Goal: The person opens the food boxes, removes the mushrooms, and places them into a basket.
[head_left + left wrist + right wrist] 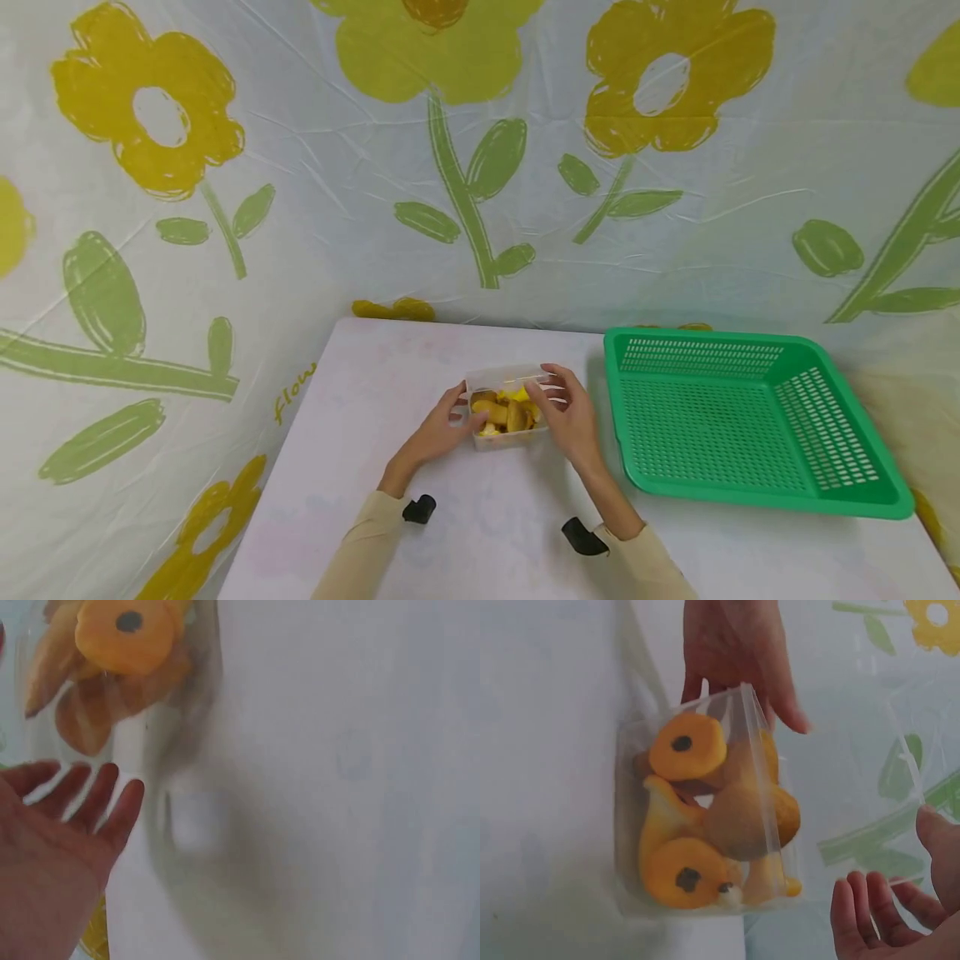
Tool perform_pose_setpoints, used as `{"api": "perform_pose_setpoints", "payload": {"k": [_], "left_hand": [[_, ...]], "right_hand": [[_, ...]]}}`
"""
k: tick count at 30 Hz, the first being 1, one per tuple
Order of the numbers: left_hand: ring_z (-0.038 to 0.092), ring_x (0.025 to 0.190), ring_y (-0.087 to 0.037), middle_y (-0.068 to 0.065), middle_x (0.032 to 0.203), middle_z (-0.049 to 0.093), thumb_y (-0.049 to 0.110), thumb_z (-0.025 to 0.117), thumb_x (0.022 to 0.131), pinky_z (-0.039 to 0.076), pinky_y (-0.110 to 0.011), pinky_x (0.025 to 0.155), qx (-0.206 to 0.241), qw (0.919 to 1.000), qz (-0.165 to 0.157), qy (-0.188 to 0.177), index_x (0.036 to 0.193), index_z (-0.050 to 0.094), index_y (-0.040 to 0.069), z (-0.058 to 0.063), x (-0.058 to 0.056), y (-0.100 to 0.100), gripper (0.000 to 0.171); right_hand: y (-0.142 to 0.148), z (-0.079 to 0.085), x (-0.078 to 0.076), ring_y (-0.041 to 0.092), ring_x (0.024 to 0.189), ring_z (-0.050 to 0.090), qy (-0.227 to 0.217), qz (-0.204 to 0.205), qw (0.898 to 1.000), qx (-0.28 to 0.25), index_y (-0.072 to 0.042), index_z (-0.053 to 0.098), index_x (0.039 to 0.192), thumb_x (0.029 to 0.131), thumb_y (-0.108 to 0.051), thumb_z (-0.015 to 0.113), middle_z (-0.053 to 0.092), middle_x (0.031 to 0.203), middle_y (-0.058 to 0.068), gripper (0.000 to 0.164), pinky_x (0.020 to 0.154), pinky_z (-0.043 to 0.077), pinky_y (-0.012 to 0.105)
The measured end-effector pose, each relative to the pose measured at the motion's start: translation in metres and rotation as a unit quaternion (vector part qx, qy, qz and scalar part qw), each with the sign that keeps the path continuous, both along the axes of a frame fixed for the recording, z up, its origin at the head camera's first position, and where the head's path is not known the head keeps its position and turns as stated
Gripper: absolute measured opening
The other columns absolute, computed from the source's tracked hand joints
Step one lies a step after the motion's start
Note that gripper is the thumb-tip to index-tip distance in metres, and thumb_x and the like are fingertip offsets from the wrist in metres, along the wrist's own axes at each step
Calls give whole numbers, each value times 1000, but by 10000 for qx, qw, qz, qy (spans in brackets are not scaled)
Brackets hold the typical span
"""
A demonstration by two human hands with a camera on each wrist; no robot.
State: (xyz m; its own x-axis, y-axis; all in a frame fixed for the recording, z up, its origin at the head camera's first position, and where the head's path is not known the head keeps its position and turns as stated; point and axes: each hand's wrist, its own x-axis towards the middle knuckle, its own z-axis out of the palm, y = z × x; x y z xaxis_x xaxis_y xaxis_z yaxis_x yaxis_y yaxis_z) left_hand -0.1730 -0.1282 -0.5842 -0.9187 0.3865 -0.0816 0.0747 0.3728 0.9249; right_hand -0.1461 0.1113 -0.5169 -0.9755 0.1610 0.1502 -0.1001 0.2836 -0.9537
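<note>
A clear plastic box (507,439) full of orange-brown, mushroom-like pieces (491,410) is on the table between the hands. Dark round spots mark some pieces (686,746) in the right wrist view. A transparent lid-like panel (877,765) extends from the box toward the right hand. At the box's left side, my left hand (438,432) has spread, slightly bent fingers; in its own wrist view, the fingertips (135,793) are beside the box. By the panel's edge is my right hand (573,417), thumb and fingers apart; whether it touches the panel is unclear.
A green perforated basket (750,498) stands on the white table (315,517) to the right. Floral cloth (315,208) hangs behind and at the left. Black devices (420,509) sit at both wrists.
</note>
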Motion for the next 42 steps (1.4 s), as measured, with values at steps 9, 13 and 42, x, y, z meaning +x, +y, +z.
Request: {"api": "perform_pose_setpoints", "payload": {"k": [9, 13, 42], "left_hand": [[63, 112, -33, -19, 135, 61, 27, 60, 105, 56, -44, 92, 186, 9892, 1368, 488, 141, 56, -3, 15, 1, 16, 46], [67, 101, -31, -19, 120, 67, 19, 65, 102, 58, -32, 80, 390, 9786, 1938, 579, 130, 65, -3, 18, 0, 26, 35], [63, 70, -14, -19, 94, 70, 8, 71, 97, 50, -17, 56, 1170, 9423, 3136, -51, 107, 71, -6, 27, 5, 46, 17]], "right_hand": [[5, 8, -16, 33, 108, 65, 368, 42, 9976, 579, -2, 65, 130, 103, -22, 65, 65, 118, 17, 34, 96, 54, 42], [6, 11, -27, 35, 112, 64, 462, 50, 9976, 513, 3, 65, 126, 101, -19, 67, 62, 121, 21, 33, 100, 53, 48], [15, 14, -96, 34, 81, 72, -155, 709, 9891, 1282, 5, 71, 111, 108, -23, 55, 71, 97, 26, 33, 71, 62, 37]]}}
